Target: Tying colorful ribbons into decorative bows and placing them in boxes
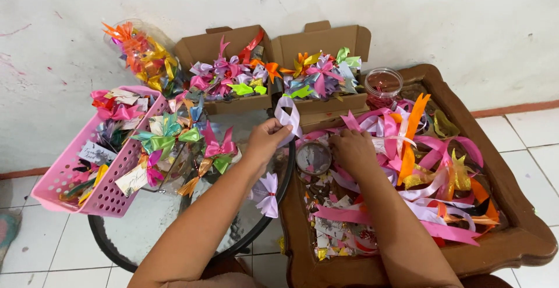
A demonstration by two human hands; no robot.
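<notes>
Lilac ribbon loop [287,117], light, limp and likely slippery, sits pinched at its crossing in your left hand [266,139] above the glass surface [157,218], while your right hand [352,148] presses closed on ribbon scraps [431,165] beside a small tape roll [313,157].

A white plastered wall [407,8] fills the back, scuffed and marked with faint pink smears at the left. A reddish skirting strip [512,111] runs along its foot. The floor [524,142] is laid with glossy white tiles with grey joints. A carved brown wooden desk [524,235] stands at the right, touching a round glass-topped desk [145,235] with a black rim. The light is soft and even.
</notes>
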